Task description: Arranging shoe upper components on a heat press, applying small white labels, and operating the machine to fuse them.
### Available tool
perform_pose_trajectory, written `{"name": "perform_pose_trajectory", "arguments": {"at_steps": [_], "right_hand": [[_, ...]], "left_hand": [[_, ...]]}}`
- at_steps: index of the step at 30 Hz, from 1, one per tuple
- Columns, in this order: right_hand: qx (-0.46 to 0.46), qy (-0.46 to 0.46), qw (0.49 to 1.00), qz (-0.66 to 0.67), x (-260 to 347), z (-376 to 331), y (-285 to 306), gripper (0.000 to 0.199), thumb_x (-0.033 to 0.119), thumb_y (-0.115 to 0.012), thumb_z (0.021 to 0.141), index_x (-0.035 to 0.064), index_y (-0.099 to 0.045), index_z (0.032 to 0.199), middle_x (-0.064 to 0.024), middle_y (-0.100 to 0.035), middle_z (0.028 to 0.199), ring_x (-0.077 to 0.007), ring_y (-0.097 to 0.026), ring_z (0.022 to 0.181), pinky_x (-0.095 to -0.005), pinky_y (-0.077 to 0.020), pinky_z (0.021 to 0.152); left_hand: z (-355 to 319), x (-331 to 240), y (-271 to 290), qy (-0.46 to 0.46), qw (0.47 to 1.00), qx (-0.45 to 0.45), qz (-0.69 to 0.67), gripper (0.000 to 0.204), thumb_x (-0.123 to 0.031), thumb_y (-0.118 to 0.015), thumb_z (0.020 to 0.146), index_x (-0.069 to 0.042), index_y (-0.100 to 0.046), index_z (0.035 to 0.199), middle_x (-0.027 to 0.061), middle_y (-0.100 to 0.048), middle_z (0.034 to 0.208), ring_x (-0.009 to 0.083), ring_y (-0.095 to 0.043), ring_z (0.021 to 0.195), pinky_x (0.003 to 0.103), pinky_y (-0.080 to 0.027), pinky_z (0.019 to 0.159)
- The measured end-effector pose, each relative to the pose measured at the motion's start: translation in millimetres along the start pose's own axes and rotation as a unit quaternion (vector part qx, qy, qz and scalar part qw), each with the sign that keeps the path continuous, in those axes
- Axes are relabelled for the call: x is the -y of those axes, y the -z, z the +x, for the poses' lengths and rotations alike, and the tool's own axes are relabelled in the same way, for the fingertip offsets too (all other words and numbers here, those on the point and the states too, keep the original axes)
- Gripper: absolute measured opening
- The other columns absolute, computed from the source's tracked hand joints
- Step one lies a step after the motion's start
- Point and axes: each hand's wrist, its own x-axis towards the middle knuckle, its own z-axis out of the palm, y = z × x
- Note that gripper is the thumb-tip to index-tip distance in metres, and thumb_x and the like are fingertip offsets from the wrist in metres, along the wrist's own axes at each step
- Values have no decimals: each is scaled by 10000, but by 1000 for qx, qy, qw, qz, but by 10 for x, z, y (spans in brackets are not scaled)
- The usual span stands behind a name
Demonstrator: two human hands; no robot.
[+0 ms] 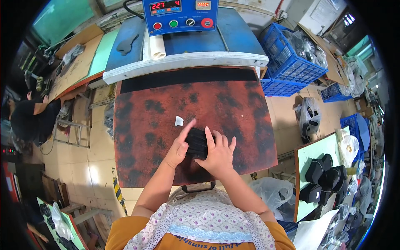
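Note:
A black fabric piece (pixel 196 141) lies on the rust-red mottled press plate (pixel 146 125), near its front middle. My left hand (pixel 179 146) rests against the piece's left side, index finger stretched up past its top edge. My right hand (pixel 218 153) lies flat on its right half, fingers spread and pressing it down. A small white label (pixel 179 121) sits on the plate just above my left fingertip, apart from the fabric.
A blue press machine with a control panel (pixel 180 16) stands behind the plate. Blue crates (pixel 287 62) of bagged goods are at the right. Several black pieces (pixel 325 177) lie on a green table at lower right. A person (pixel 29 118) sits far left.

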Motion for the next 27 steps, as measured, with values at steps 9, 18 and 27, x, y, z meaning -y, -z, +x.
{"name": "perform_pose_trajectory", "arguments": {"at_steps": [9, 18, 27], "right_hand": [[-55, -32, 995, 82, -37, 68, 126, 907, 308, -738, 592, 67, -285, 1340, -160, -568, 957, -317, -554, 908, -481, -366, 836], [-203, -180, 713, 646, -722, -848, 91, 928, 196, -802, 625, 11, -246, 1346, -126, -503, 1188, -192, -467, 1133, -347, -349, 989], [-438, -202, 424, 766, -1882, -3119, 506, 543, 51, -694, 671, 35, -496, 1177, -68, -579, 1060, -196, -559, 980, -342, -462, 861]], "left_hand": [[142, -7, -99, -47, 994, 68, -73, 781, -574, -349, 862, 29, -291, 1355, 157, -349, 1382, 250, -308, 1293, 344, -215, 1066], [3, -230, -1162, 170, 957, 118, -205, 537, -45, -520, 816, -21, -344, 1322, 72, -472, 1215, 188, -458, 1119, 319, -341, 986], [-142, -496, -3715, -22, 869, 480, -116, 669, -204, -512, 901, -13, -107, 1399, 136, -374, 1288, 212, -404, 1163, 339, -323, 991]]}}
